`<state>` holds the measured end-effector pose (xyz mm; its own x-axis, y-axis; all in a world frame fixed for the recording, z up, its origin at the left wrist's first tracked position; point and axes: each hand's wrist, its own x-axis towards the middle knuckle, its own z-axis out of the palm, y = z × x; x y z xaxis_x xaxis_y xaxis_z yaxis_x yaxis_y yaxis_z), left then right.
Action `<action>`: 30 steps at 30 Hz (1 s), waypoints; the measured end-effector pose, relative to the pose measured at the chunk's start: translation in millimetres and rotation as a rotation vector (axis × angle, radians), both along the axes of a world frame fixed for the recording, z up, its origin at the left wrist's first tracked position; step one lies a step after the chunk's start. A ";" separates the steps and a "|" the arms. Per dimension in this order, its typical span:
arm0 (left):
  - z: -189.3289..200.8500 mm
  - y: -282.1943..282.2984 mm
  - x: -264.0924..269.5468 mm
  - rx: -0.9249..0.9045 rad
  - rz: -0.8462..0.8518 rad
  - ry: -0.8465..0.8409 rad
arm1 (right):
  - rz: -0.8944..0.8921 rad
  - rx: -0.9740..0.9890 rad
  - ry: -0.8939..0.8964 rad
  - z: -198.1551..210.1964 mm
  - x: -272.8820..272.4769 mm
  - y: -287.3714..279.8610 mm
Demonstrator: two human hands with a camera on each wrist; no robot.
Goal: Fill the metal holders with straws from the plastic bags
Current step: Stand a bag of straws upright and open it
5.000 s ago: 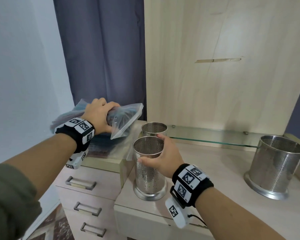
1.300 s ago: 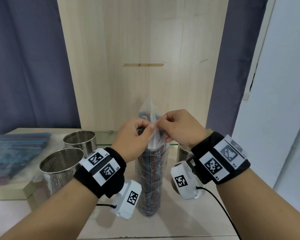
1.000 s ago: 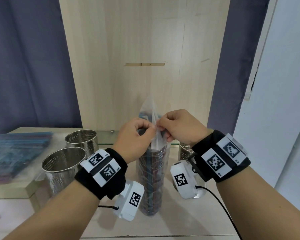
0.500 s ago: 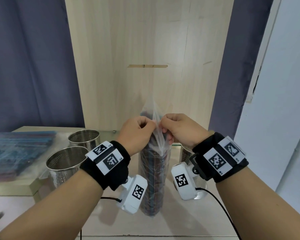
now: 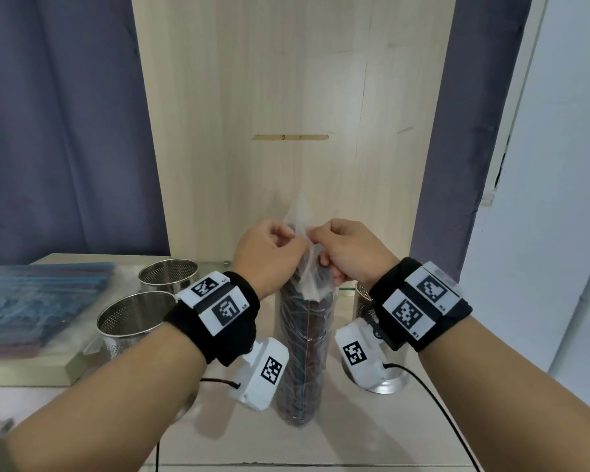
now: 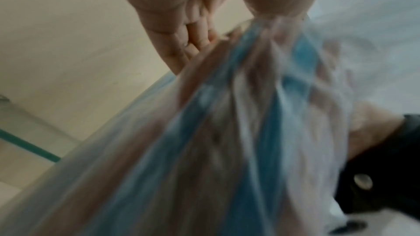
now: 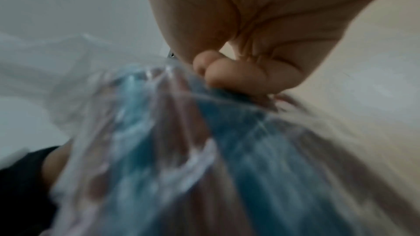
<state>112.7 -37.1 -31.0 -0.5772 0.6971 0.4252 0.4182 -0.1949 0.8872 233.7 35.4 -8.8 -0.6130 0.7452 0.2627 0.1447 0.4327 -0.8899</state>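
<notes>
Pale wood panel at the back, dark blue-grey curtains (image 5: 62, 124) on both sides, white wall at far right. You work over a light wood countertop (image 5: 372, 434).

A clear plastic bag (image 5: 303, 349) packed with dark straws stands upright on the countertop, directly in front of you. Its top tapers to a loose peak above your knuckles.

Your left hand (image 5: 269, 257) is curled and pinches the bag's top film from the left. Your right hand (image 5: 348, 250) is curled and pinches the same film from the right. The two hands sit just beside each other at the neck of the bag. Both wrist views are blurred; they confirm fingers closed on crinkled film, with blue and brown straws (image 7: 238, 150) visible through it.

Holders: two perforated metal holders stand left of the bag, the nearer one (image 5: 133, 321) partly behind your left wrist, the farther one (image 5: 168, 275) beside the back panel. Nothing shows above either rim. A third metal holder (image 5: 389, 383) stands right of the bag, mostly hidden by your right wrist camera; contents cannot be told.

Far left, on a raised ledge: more bagged straws (image 5: 31, 301) lying flat, blue and reddish.
</notes>
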 end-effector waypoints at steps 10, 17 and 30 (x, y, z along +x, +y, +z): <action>16.7 10.7 -4.5 -0.169 -0.104 -0.027 | -0.030 -0.003 -0.087 14.1 -0.5 12.4; 17.1 13.7 -0.4 -0.136 0.015 -0.001 | -0.061 -0.010 0.149 -2.6 -3.3 9.2; 16.6 15.5 -0.5 -0.062 0.137 0.077 | -0.225 -0.164 0.332 -6.6 -11.6 28.0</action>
